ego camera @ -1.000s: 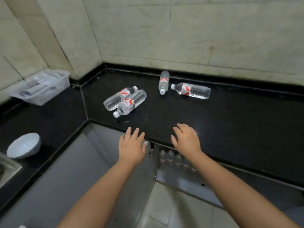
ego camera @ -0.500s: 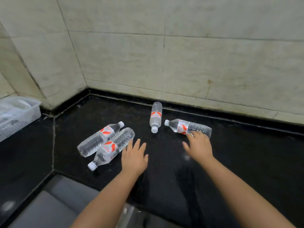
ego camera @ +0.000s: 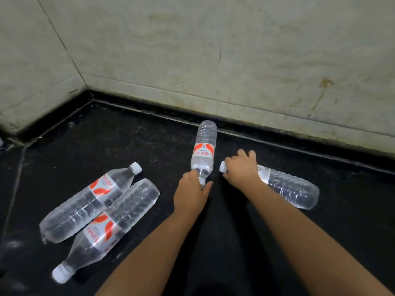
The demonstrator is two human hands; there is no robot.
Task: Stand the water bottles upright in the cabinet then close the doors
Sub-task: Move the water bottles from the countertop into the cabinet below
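Note:
Several clear water bottles with red-and-white labels lie on the black counter [ego camera: 213,242]. My left hand [ego camera: 191,195] is closed around the neck of the middle bottle [ego camera: 204,150], which points away toward the wall. My right hand [ego camera: 242,169] grips the neck end of the right bottle [ego camera: 288,186], lying on its side with its white cap showing left of my fingers. Two more bottles lie side by side at the left: one [ego camera: 89,199] with its cap far, one [ego camera: 113,227] with its cap near. The cabinet is out of view.
A pale tiled wall [ego camera: 213,50] rises behind the counter and turns a corner at the far left. A raised black ledge [ego camera: 277,144] runs along the wall's foot.
The view has tilted up and closer, so the cabinet and counter edge have dropped out of sight. Both hands reached forward from the counter's edge and closed on the two far bottles.

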